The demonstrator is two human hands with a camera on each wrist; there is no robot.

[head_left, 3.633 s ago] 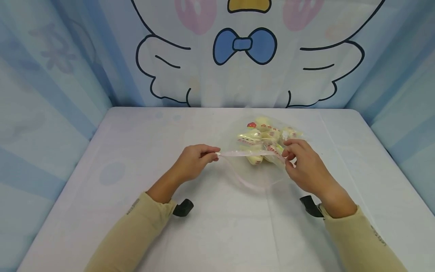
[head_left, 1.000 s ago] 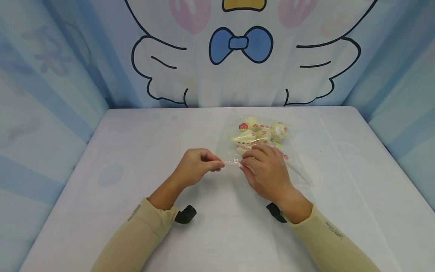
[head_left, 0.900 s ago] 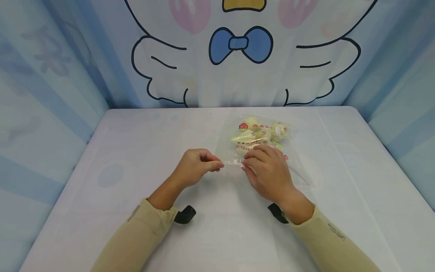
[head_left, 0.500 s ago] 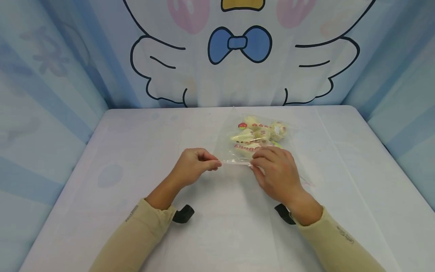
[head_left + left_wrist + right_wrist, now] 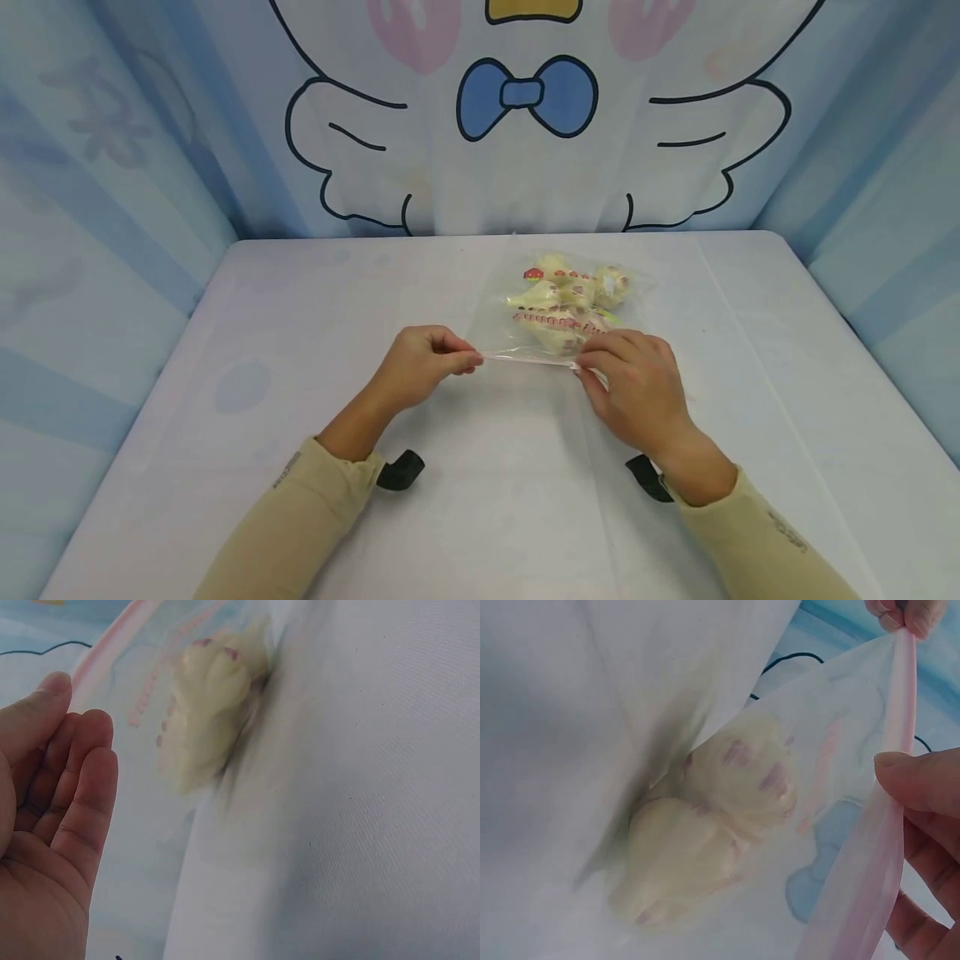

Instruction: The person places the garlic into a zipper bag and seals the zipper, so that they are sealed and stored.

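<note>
A clear zip bag [image 5: 498, 321] with a pale pink seal strip lies toward the back of the table, slightly right of centre. Inside are several pale yellow rounded things [image 5: 558, 292] with small reddish marks; their kind cannot be made out. My left hand [image 5: 427, 362] pinches the left end of the strip between thumb and forefinger. Farther along the same strip [image 5: 900, 697], my right hand [image 5: 633, 387] pinches it between thumb and fingers. The strip runs taut and straight between the two hands. Beyond my right hand the bag's mouth hangs loose, its layers hard to tell apart.
A white table [image 5: 480, 500] spreads under both arms. Behind it hangs a curtain [image 5: 528, 183] with a cartoon figure and blue bow tie, and blue curtains [image 5: 90, 292] close the sides. Black straps [image 5: 401, 471] stick out from the sleeve cuffs.
My right hand first moved left from the strip's right end to close beside my left hand, then slid rightward along the strip. The pressed-straight stretch between the hands has lengthened; my left hand stays nearly in place.
</note>
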